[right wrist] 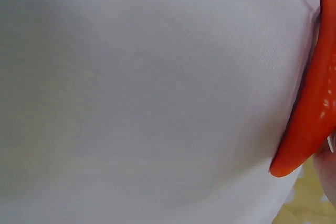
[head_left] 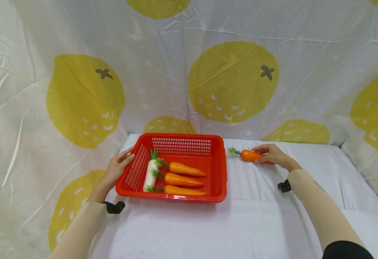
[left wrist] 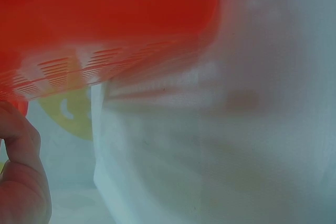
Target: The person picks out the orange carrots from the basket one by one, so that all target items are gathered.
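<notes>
At the left end of a red plastic basket point(head_left: 219, 169), my left hand point(head_left: 114, 171) holds the rim. A white radish point(head_left: 149, 176) with green leaves lies along the basket's left side. Beside it lie three orange carrots point(head_left: 185, 180) with leafy tops pointing left. Right of the basket, my right hand point(head_left: 273, 154) pinches another carrot point(head_left: 248, 155) from above, its leaves towards the basket. In the right wrist view that carrot point(right wrist: 314, 111) lies against the white cloth, with part of the hand at the edge. The left wrist view shows the basket's outer wall point(left wrist: 105, 9) close up.
A white cloth point(head_left: 182, 230) covers the table under the basket, with creases on the right. Behind and on both sides hangs a pale curtain point(head_left: 156, 79) printed with yellow lemons, close to the table's back edge.
</notes>
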Available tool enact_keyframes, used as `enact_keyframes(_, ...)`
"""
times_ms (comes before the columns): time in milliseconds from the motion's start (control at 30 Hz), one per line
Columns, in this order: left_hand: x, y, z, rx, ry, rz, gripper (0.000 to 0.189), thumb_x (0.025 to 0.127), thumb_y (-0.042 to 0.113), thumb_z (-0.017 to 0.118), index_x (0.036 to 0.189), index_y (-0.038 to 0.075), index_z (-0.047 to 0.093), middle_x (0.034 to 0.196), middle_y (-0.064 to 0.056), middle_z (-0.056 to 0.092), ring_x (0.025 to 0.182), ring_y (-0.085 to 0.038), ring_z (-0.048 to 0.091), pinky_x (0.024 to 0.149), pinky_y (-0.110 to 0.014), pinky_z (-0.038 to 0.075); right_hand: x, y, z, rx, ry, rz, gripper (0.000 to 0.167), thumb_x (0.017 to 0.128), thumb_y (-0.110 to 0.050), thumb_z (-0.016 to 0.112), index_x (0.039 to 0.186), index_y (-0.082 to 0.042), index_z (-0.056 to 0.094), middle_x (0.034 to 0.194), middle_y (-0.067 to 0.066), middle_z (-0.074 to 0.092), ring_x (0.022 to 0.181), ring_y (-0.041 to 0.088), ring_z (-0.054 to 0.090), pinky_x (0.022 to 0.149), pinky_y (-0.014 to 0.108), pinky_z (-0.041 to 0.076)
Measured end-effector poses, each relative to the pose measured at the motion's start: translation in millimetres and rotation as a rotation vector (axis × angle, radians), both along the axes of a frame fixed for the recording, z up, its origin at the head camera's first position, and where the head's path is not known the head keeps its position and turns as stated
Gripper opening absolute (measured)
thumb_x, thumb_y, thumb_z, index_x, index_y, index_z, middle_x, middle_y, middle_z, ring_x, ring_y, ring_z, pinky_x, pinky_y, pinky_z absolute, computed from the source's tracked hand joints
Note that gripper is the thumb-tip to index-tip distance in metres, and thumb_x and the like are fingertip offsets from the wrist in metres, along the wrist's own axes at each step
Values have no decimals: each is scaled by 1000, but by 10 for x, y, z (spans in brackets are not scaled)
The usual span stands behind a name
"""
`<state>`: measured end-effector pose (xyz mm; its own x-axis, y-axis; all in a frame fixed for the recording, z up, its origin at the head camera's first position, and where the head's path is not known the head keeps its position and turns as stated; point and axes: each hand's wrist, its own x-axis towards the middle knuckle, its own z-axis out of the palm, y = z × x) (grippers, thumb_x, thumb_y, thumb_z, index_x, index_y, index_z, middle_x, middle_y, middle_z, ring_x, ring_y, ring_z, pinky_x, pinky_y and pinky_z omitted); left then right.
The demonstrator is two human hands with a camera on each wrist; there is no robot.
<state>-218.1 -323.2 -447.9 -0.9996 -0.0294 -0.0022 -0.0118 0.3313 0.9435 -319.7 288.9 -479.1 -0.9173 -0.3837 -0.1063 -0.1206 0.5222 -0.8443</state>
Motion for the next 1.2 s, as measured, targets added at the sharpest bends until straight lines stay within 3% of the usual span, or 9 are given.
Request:
enact_keyframes(167, 8, 1, -7, 4, -14, 1, 58, 103, 35, 56, 153, 12, 40, 116, -25, 56, 80, -13, 65, 72, -26, 58, 0, 32, -3, -12, 10, -2, 58, 83, -10, 82, 134, 8, 58, 127, 26, 62, 116, 40, 56, 91, 20, 48)
enact_keyframes(300, 19, 5, -17, -6, -19, 5, 58, 103, 35, 56, 153, 12, 40, 117, -26, 55, 81, -14, 65, 72, -26, 58, -6, 66, 26, -27, -2, -17, 59, 86, -12, 80, 137, 6, 55, 128, 26, 61, 119, 40, 55, 85, 13, 47)
enact_keyframes(533, 17, 5, -24, -18, -22, 15, 58, 103, 36, 55, 154, 13, 40, 120, -27, 55, 82, -14, 64, 72, -26, 58, -5, 14, 226, -59, 14, -29, 62, 87, -16, 79, 139, 5, 54, 132, 30, 56, 123, 42, 52, 87, 15, 48)
enact_keyframes(667, 14, 9, 4, 2, -38, 13, 57, 103, 34, 54, 154, 14, 39, 121, -27, 54, 83, -15, 64, 73, -26, 58, 7, -70, 393, -76, 45, -36, 59, 89, -21, 77, 140, 0, 55, 131, 26, 58, 117, 33, 58, 88, 18, 50)
enact_keyframes(933, 120, 127, 235, 26, -59, -1, 54, 105, 22, 53, 153, 5, 38, 121, -32, 52, 85, -21, 65, 75, -29, 59, 63, -305, 710, -164, 87, -10, 53, 93, -18, 73, 139, 2, 55, 124, 16, 65, 102, 8, 65, 90, 22, 51)
enact_keyframes(1200, 148, 154, 289, 40, -54, -1, 54, 104, 23, 54, 153, 4, 38, 120, -32, 52, 84, -20, 64, 75, -29, 59, 121, -648, 982, -225, 69, 41, 53, 94, -21, 72, 140, -3, 56, 130, 15, 62, 111, 13, 64, 103, 40, 46)
